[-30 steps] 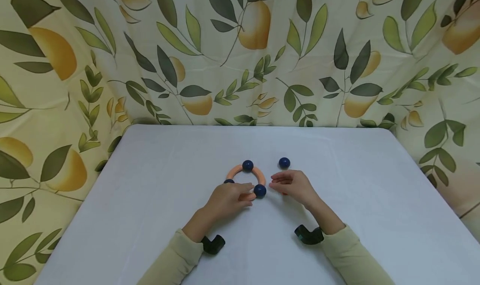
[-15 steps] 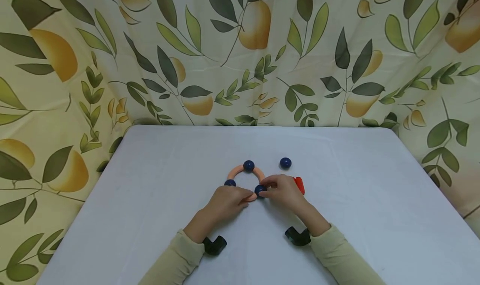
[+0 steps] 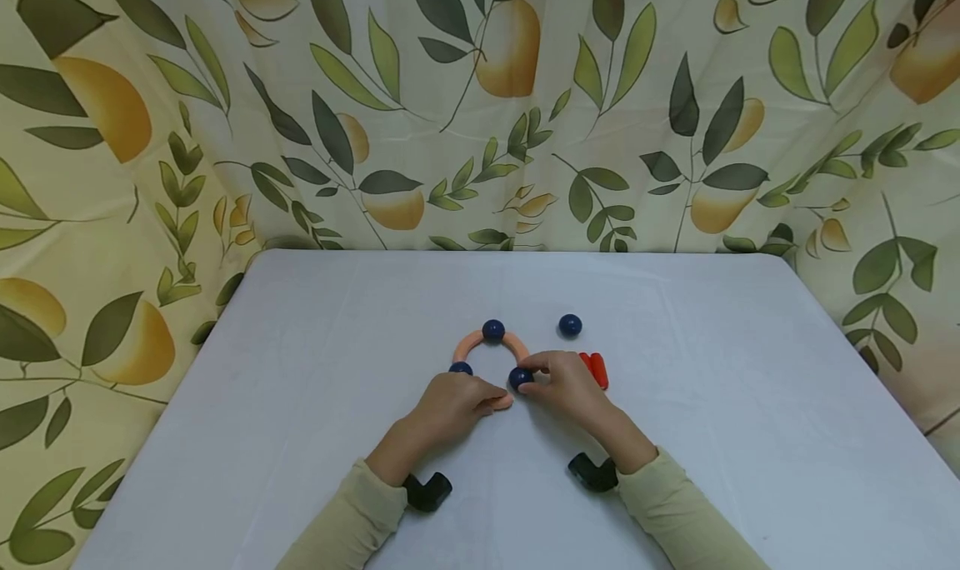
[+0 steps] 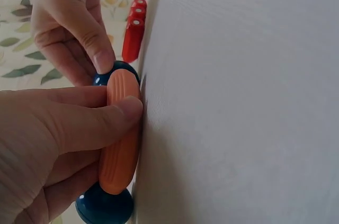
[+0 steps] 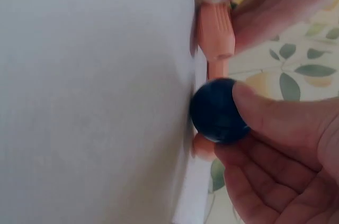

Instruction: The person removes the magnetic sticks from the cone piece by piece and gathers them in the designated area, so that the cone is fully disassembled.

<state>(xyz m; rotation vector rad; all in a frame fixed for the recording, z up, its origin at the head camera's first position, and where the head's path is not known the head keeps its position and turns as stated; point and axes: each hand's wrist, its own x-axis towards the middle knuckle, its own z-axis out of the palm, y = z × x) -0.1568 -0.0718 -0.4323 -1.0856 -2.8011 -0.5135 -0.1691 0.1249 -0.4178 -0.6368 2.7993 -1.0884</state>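
Note:
On the white table, orange curved rods and dark blue balls form a ring. My left hand (image 3: 448,405) pinches one ribbed orange curved rod (image 4: 121,152) at the ring's near side. With thumb and fingers my right hand (image 3: 567,388) grips a dark blue ball (image 5: 216,110) at the ring's right. A small gap shows between that ball and the free end of the held rod. Another orange curved rod (image 3: 516,347) runs from the gripped ball to the far blue ball (image 3: 493,331). The left blue ball (image 3: 461,368) is partly hidden behind my left hand.
Several red rods (image 3: 597,370) lie just right of my right hand, partly covered by it. A loose dark blue ball (image 3: 570,326) sits beyond them on the white table (image 3: 337,328). A leaf-and-fruit patterned curtain (image 3: 450,137) hangs behind the table.
My right hand has moved left from near the red rods and taken hold of the ring's right ball. The held rod's end has come slightly apart from that ball.

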